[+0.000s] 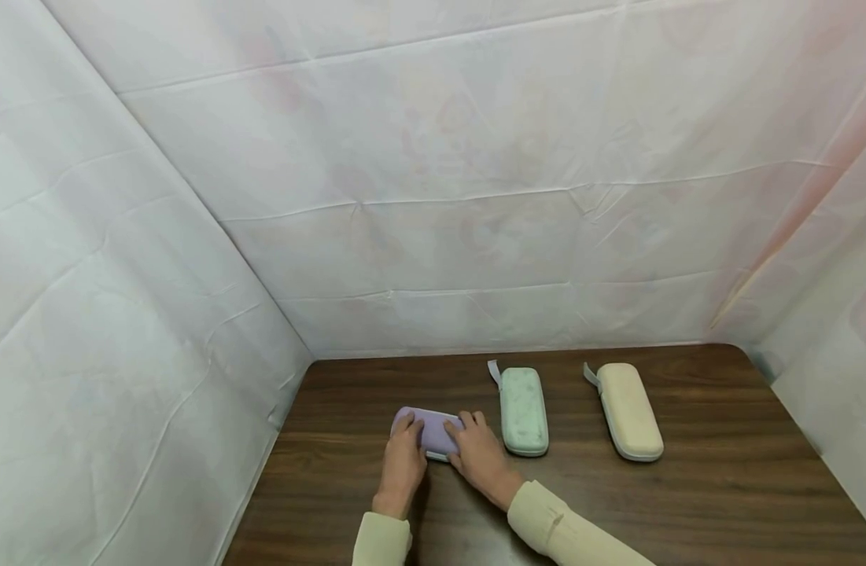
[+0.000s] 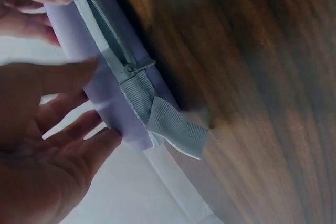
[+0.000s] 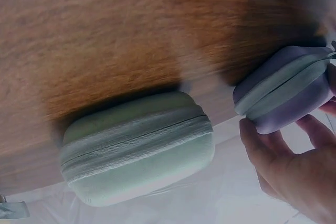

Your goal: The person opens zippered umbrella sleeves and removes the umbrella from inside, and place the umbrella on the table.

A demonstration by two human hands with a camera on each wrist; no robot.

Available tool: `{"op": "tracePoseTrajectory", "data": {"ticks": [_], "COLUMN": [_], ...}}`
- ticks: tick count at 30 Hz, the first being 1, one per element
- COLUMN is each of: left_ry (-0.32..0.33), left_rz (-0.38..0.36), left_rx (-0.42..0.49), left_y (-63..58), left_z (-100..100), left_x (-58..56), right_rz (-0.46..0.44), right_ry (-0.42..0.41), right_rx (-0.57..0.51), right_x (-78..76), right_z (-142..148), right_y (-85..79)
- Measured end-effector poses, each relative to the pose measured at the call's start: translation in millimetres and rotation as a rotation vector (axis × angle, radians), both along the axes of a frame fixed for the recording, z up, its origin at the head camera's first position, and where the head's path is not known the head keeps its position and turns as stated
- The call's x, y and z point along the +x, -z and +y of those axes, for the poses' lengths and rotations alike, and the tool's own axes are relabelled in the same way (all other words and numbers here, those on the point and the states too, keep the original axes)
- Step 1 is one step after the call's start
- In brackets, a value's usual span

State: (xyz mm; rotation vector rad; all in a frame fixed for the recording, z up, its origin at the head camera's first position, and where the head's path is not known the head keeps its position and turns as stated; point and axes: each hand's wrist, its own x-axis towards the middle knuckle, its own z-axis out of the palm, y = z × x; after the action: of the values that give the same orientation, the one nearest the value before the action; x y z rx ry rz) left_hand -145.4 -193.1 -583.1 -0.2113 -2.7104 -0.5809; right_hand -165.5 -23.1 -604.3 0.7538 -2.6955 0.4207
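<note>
A purple zip case (image 1: pixel 440 431) lies crosswise on the table in the head view. My left hand (image 1: pixel 403 464) grips its left end and my right hand (image 1: pixel 480 454) grips its right end. In the left wrist view a metal zip pull (image 2: pixel 140 68) sits on the case's grey zip band, with a narrow dark slit along the zip beyond it. A grey fabric tab (image 2: pixel 178 129) sticks out at the near end. In the right wrist view, right-hand fingers (image 3: pixel 257 142) touch the purple case's corner.
To the right of the hands lies a mint green case (image 1: pixel 524 413) with a grey tab, close to the right hand. Farther right is a cream case (image 1: pixel 629 413). The dark wooden table (image 1: pixel 333 487) meets white cloth walls (image 1: pixel 440 236) at the back and sides.
</note>
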Motion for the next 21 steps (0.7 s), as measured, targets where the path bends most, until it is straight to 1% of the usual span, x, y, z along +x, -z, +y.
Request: {"op": "tracePoseTrajectory", "data": {"ticks": [4, 6, 10, 12, 17, 21], "left_ry": [0.012, 0.016, 0.009, -0.01, -0.051, -0.05], "left_rz": [-0.056, -0.071, -0.079, -0.081, -0.059, -0.053], "left_rx": [0.018, 0.04, 0.058, 0.064, 0.081, 0.084], "left_y": [-3.2, -3.5, -1.3, 0.4, 3.4, 4.0], "left_z": [1.1, 2.4, 4.0, 5.2, 9.1, 10.8], "left_x": [-3.5, -5.6, -8.3, -8.5, -7.3, -7.4], "right_rz": [0.048, 0.076, 0.094, 0.088, 0.077, 0.071], "right_ry": [0.003, 0.009, 0.019, 0.025, 0.034, 0.038], "right_rx": [-0.019, -0.018, -0.01, -0.015, -0.034, -0.034], "right_x": [2.8, 4.2, 7.6, 9.3, 12.6, 14.2], "right_z": [-0.5, -0.2, -1.7, -2.7, -4.6, -4.9], "right_y": [0.2, 0.4, -0.7, -1.9, -3.9, -3.5]}}
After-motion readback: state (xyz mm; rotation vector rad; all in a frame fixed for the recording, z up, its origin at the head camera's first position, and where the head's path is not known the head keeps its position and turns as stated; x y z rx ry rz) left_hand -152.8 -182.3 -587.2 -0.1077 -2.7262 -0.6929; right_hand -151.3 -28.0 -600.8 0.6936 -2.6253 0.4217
